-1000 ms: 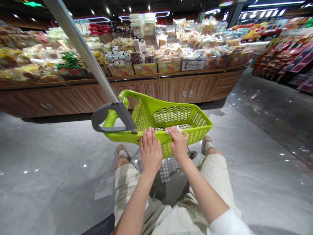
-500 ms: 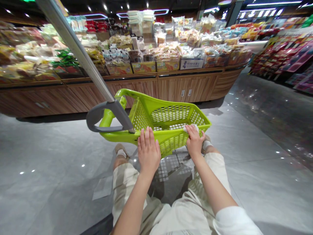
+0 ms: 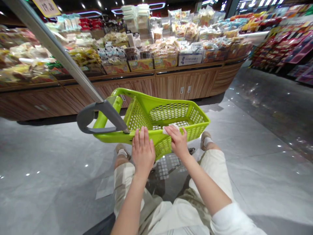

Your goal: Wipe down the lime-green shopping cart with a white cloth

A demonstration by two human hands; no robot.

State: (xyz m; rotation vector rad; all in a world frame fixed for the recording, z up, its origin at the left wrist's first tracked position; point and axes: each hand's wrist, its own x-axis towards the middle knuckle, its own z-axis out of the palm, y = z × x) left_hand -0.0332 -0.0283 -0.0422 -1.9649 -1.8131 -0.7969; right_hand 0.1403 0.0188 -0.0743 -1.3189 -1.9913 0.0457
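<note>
A lime-green shopping basket cart [image 3: 143,106] with slotted walls stands in front of my knees, its inside bare. My left hand [image 3: 143,148] lies flat against the near rim, fingers stretched out together and holding nothing. Farther right on the same rim, my right hand [image 3: 179,142] presses a crumpled white tissue or cloth [image 3: 174,126] against the top edge. Part of that white piece is hidden under the fingers. A grey loop handle [image 3: 84,120] sits at the basket's left end, joined to a long metal pole [image 3: 70,65] that slants up to the left.
Behind the basket runs a wood-grain display counter [image 3: 195,83] heaped with packaged food [image 3: 163,47]. A yellow price sign [image 3: 47,7] hangs at upper left. More shelves [image 3: 281,45] stand at right. The floor [image 3: 256,130] is glossy grey tile, and my legs flank the basket.
My right hand has slid left along the rim with the white piece, closer to my left hand. The basket, pole and left hand appear slightly farther left in view.
</note>
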